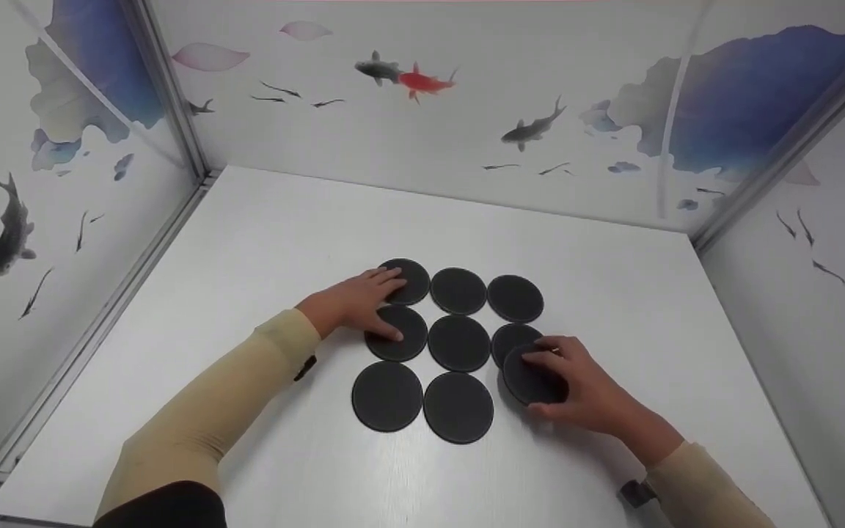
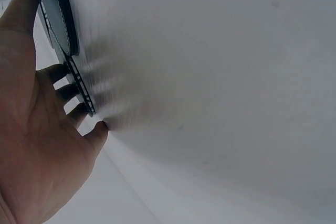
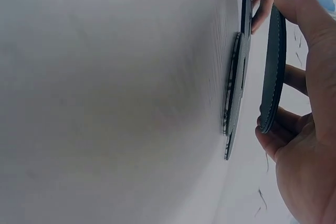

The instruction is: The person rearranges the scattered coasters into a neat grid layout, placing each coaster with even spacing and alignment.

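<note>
Several round black coasters lie flat in rows on the white table. My left hand (image 1: 358,302) rests at the left column, fingers spread over the far-left coaster (image 1: 414,282) and thumb on the middle-left coaster (image 1: 396,345). In the left wrist view, the left fingers (image 2: 64,92) touch the coasters' edges. My right hand (image 1: 590,385) pinches a coaster (image 1: 529,378) by its rim, between thumb and fingers. The right wrist view shows this held coaster (image 3: 274,69), with pale stitching round its edge, raised off the table. It partly covers the middle-right coaster (image 1: 514,339) in the head view.
White panels painted with fish and leaves enclose the table (image 1: 305,213) at the back (image 1: 466,139), left (image 1: 92,191) and right (image 1: 833,220). Metal profiles (image 1: 173,88) run along the corners. Near the held coaster lies the front-middle coaster (image 1: 458,408).
</note>
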Demonstrator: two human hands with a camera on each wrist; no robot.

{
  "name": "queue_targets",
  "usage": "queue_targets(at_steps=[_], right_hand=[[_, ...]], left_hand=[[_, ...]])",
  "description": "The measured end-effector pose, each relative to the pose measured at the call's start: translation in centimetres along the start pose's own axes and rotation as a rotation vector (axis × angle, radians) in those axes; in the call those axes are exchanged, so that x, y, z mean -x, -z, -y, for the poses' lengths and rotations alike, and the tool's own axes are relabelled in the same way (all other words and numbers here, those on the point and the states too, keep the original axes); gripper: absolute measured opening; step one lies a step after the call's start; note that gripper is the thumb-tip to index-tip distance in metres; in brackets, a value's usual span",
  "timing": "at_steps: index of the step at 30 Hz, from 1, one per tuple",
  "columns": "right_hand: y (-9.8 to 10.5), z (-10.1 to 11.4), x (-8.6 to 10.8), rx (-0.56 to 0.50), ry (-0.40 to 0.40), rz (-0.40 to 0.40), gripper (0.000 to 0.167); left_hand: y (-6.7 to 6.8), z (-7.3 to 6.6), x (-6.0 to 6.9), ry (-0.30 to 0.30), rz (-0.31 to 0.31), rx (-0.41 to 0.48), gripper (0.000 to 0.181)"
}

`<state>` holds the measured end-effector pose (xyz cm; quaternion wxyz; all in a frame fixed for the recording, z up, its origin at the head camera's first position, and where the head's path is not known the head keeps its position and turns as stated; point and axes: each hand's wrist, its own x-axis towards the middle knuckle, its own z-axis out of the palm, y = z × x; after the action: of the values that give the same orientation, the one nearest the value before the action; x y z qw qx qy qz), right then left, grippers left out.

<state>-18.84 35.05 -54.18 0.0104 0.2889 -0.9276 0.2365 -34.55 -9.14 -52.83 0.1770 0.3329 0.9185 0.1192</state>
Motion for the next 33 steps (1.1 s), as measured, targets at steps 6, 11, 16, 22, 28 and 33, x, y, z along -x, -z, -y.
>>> queue_targets(at_steps=[6, 11, 16, 22, 28, 33], right_hand=[[-0.2, 0.7, 0.2, 0.014, 0.003, 0.031, 0.074], [-0.5, 1.2, 0.7, 0.002, -0.02, 0.063, 0.074], [-0.8, 1.7, 1.3, 0.009, 0.0, 0.062, 0.075], [-1.1, 2.1, 1.8, 0.026, 0.027, 0.067, 0.078], [-1.4, 2.3, 2.2, 0.025, 0.018, 0.088, 0.081], [-1.4, 2.5, 2.3, 0.032, 0.009, 0.109, 0.08]], left_hand=[[0.0, -0.1, 0.0, 0.014, 0.0, -0.002, 0.117], [0.0, 0.0, 0.0, 0.016, 0.002, -0.004, 0.118], [-0.2, 0.0, -0.3, 0.009, 0.001, 0.0, 0.118], [-0.2, 0.1, -0.2, 0.007, -0.011, 0.0, 0.117], [-0.3, 0.1, -0.3, 0.008, -0.007, -0.003, 0.117], [-0.2, 0.1, -0.4, 0.009, 0.001, -0.008, 0.117]])
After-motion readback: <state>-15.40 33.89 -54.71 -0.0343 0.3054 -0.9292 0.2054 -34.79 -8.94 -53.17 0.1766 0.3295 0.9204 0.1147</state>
